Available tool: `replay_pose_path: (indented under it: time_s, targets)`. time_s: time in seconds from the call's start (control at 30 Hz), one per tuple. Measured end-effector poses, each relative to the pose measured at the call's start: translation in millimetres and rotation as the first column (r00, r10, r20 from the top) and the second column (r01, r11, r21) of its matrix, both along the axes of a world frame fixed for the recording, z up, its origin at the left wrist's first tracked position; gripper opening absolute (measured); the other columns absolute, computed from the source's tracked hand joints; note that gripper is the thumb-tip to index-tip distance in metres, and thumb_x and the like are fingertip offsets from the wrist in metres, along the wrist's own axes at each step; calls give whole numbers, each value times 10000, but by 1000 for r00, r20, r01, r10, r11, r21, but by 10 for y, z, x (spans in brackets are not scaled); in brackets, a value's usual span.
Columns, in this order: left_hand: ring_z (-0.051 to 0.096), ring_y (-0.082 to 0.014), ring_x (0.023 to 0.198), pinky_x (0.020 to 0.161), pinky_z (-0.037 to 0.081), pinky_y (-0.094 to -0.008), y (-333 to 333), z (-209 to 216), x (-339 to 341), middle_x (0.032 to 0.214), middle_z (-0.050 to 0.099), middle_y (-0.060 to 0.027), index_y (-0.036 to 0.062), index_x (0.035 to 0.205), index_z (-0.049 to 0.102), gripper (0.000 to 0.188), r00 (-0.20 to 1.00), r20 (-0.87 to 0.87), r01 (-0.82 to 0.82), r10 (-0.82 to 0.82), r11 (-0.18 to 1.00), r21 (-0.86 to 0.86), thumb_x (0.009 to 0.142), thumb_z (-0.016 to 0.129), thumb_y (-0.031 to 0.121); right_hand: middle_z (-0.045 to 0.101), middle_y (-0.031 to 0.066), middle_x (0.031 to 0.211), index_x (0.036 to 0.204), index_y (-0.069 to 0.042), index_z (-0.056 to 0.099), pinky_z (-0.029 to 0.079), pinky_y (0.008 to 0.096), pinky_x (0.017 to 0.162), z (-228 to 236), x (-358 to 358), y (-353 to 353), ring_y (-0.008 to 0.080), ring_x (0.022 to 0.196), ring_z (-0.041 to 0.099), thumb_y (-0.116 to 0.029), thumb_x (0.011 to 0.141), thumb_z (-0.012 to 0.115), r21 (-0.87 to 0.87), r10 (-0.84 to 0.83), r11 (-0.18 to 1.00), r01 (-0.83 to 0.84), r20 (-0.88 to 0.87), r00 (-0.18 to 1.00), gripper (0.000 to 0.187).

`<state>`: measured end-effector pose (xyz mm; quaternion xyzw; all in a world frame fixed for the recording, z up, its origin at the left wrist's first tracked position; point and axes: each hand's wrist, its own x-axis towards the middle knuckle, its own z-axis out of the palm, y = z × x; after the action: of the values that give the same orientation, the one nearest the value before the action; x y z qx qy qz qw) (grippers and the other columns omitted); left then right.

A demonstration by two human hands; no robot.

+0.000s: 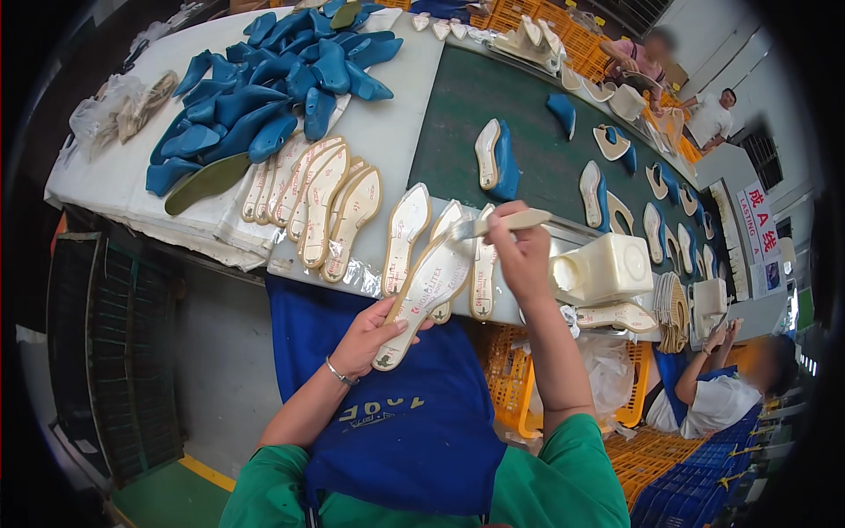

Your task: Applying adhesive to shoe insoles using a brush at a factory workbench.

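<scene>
Insole (421, 299) pinched at heel end by left hand (374, 337), just below counter (387, 123) edge; right hand (519, 255) closed on brush (493, 224). Probably light, thin, bendy; best gripped by edges.

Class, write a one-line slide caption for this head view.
Left hand holds an insole while right hand brushes it.

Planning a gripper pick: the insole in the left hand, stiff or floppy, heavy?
The insole likely holds its shape: the left hand grips only its lower end, yet it juts out unsagging. Thin and flat, so probably light. Its surface looks glossy, perhaps slippery under the brush.
</scene>
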<state>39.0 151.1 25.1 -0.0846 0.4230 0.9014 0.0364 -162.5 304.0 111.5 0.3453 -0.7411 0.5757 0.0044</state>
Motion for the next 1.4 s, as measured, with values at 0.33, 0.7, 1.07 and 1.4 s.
replay_pose_path:
  time_s: [0.33,0.7,1.07,1.4]
  targets:
    - [595,-321,1189,875,572,-336,-52,-30,54,1335,544,-201,-27,1432,361,499,999,-2,-37,37,999,38,955,504,12,601,12,732,877,-41,590,435,221,608,-307,-518,255,63,658,541,-158,944,587,-132,-224,960,249,180,958,135]
    - [645,-224,1078,922,548,-326,-6,-275,-298,1346,543,-173,52,1435,362,495,967,-55,-219,249,922,320,972,533,89,615,42,810,950,-23,622,411,228,639,-770,588,178,78,702,533,-269,994,505,-2,-4,1000,6,536,844,276]
    - [573,-194,1186,969,519,-344,53,-122,-505,1372,510,-119,62,1464,316,515,971,-104,-179,218,938,297,992,511,125,622,2,754,1075,-2,632,413,192,554,-810,922,69,62,619,557,-133,920,627,-125,238,965,-229,778,581,203]
    - [457,-158,1292,1061,347,-337,-470,-280,-455,1403,510,-103,46,1361,491,394,913,-135,-408,386,849,-335,1007,502,220,622,-2,793,1082,9,637,409,187,575,-702,799,368,52,635,538,-91,914,617,-128,191,981,-143,738,647,197]
